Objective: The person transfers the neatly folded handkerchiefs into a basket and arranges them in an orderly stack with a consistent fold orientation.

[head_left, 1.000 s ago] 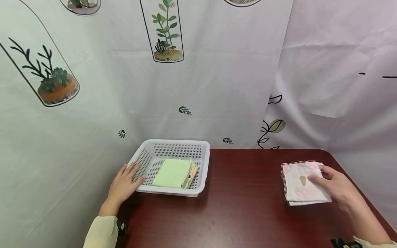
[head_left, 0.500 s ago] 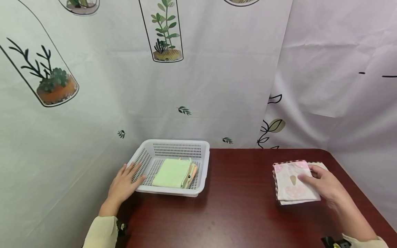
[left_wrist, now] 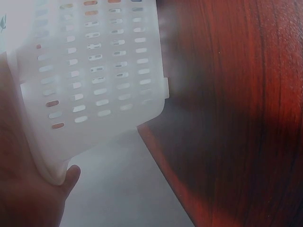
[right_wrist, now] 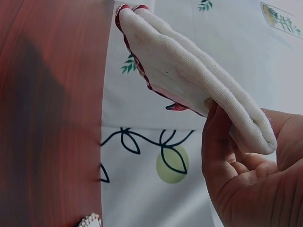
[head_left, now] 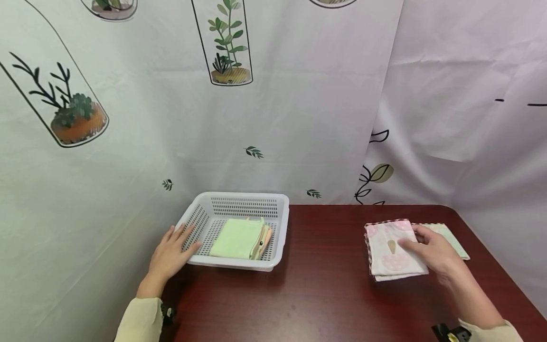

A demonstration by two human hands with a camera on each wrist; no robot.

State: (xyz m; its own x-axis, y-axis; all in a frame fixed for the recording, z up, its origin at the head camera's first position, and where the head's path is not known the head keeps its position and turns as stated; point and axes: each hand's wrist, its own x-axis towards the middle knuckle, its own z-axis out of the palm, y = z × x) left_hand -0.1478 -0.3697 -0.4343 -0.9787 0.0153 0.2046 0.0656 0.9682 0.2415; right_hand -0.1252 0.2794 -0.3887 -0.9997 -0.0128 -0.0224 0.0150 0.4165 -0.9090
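Note:
My right hand [head_left: 436, 249] pinches a folded small towel [head_left: 395, 259], white with pink print and a checked edge, thumb on top and fingers beneath. In the right wrist view the towel [right_wrist: 189, 71] is tilted, its thick folded layers showing above the table. My left hand [head_left: 173, 251] rests on the left rim of a white perforated plastic basket [head_left: 279, 237], fingers spread. The left wrist view has the basket's holed wall [left_wrist: 94, 85] close up, its corner beside the thumb. Inside the basket lie a light green folded cloth [head_left: 235, 239] and an orange-edged one [head_left: 266, 240].
Another folded towel [head_left: 453, 242], pale with a checked edge, lies on the table behind my right hand. The dark red wooden table [head_left: 325, 285] spans the space between basket and towels. A white curtain [head_left: 299, 118] printed with plants hangs along the back and sides.
My right hand has carried the white and pink towel leftward, uncovering the pale towel behind it. The left hand and the basket have stayed put.

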